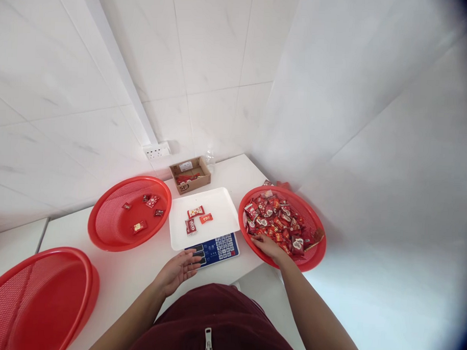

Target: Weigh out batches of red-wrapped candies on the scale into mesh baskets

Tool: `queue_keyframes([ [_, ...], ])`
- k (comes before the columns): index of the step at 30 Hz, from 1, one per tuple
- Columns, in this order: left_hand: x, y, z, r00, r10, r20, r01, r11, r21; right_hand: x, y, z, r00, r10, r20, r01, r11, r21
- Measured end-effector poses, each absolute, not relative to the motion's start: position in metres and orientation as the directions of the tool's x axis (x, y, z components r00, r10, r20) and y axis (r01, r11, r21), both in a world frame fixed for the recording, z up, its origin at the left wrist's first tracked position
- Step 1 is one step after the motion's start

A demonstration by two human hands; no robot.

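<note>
My right hand [268, 247] reaches over the near rim of the red basket [314, 259] on the right, its fingertips at the heap of red-wrapped packets [274, 217]; whether it grips one is hidden. My left hand [179, 269] hovers by the near left corner of the scale's blue keypad [215, 250], fingers apart and holding nothing. On the scale's white tray [220, 207] lie three red packets: one at the back [196, 211], a small one [206, 218] to its right and one nearer me [191, 226].
A red basket [129, 240] with several packets stands left of the scale, and another red basket [45, 301] is nearer on the left. Behind the tray are a cardboard box [197, 183] with packets and a clear bottle [210, 158]. A wall socket [156, 151] is behind.
</note>
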State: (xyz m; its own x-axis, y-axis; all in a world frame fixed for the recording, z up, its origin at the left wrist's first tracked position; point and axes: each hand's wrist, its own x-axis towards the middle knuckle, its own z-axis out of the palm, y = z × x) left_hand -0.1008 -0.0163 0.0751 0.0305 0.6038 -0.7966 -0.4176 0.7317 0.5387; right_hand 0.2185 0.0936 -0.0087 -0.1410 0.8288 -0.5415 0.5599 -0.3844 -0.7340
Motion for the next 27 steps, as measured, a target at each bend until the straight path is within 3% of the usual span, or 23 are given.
queue_keyframes([
  [11,-0.101,-0.018,0.071,0.036,0.623,-0.781,-0.426,0.717,0.552,0.211,0.108,-0.020,-0.089,0.824,-0.559,0.667,-0.367,-0.648],
  [27,-0.102,-0.020,0.063,0.056,0.642,-0.764,-0.452,0.699,0.554,0.216,0.101,-0.015,-0.158,0.839,-0.521,0.610,-0.332,-0.719],
])
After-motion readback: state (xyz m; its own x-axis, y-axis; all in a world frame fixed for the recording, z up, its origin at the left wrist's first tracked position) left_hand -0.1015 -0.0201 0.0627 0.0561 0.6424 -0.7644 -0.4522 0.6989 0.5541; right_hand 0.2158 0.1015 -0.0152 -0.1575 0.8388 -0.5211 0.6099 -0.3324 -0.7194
